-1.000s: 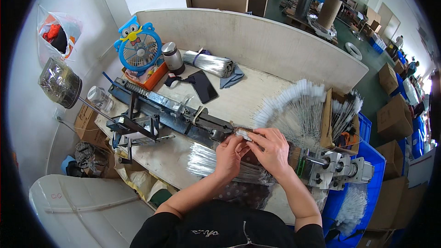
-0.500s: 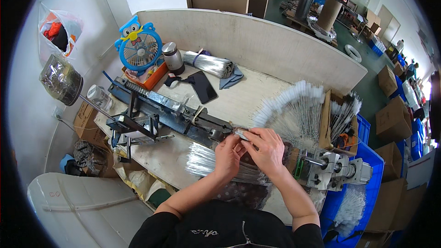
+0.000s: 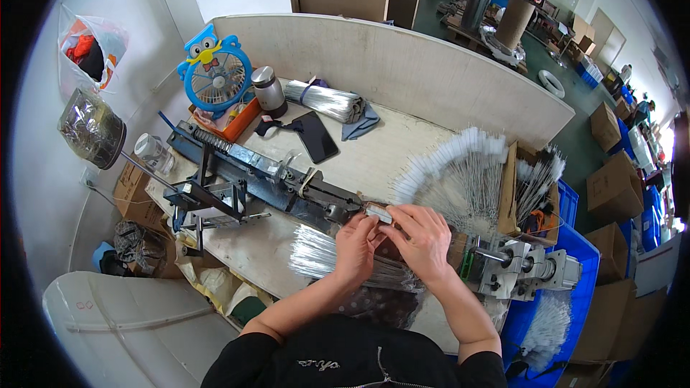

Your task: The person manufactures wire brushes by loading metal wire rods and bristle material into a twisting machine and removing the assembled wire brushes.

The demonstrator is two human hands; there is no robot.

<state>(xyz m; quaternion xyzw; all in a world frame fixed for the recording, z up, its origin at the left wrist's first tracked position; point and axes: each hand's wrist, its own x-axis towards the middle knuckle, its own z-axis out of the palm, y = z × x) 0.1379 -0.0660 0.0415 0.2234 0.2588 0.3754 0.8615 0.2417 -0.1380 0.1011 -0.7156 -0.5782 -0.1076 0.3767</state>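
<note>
R hand point(image 3: 422, 241) is pinching the sm. white piece point(image 3: 379, 212) by the end of the metal rail point(image 3: 267, 185), L hand point(image 3: 355, 250) prob. helping steady it, tho can't tell if that grip's closed.

Across the chest of your black top point(image 3: 287, 353) runs a line of pale cursive lettering point(image 3: 318, 364), too small and slanted to read surely, while small red outlined marks point(image 3: 85, 305) stand on the whitish rounded panel point(image 3: 136, 302) at your lower left.
</note>
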